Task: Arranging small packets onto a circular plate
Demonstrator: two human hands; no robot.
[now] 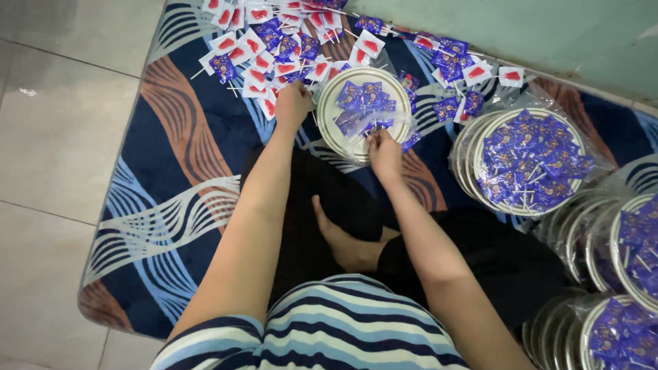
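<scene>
Left hand (293,103) curled on loose lollipops (257,48) beside the round plate (329,123); right hand (384,152) pinching its clear wrap (394,127) (near rim).

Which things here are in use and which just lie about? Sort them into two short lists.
In use:
left hand on the loose lollipop pile
right hand at the bagged round plate of blue-wrapped lollipops

Lying about:
filled plate stack
more bagged plates
patterned mat
tile floor
</scene>
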